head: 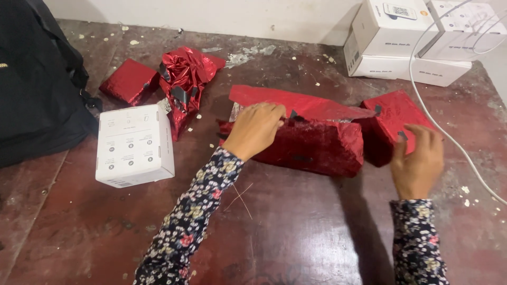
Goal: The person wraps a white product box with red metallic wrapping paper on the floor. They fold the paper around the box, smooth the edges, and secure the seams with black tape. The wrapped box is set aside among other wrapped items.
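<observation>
A box half covered in shiny red foil paper (pixel 311 143) lies in the middle of the dark red table (pixel 296 232). A loose flap of the red paper (pixel 296 103) stands open over its top. My left hand (pixel 255 130) presses down on the top left of this box, at the paper's edge near dark tape. My right hand (pixel 418 158) hovers by a second red wrapped box (pixel 388 119) to the right, with a small dark piece of tape (pixel 403 135) on its fingertips.
A white carton (pixel 134 144) sits at the left, a crumpled red foil sheet (pixel 186 79) and a small red wrapped box (pixel 129 81) behind it. A black bag (pixel 37 84) fills the far left. White boxes (pixel 406 37) and a white cable (pixel 449 137) lie at the back right.
</observation>
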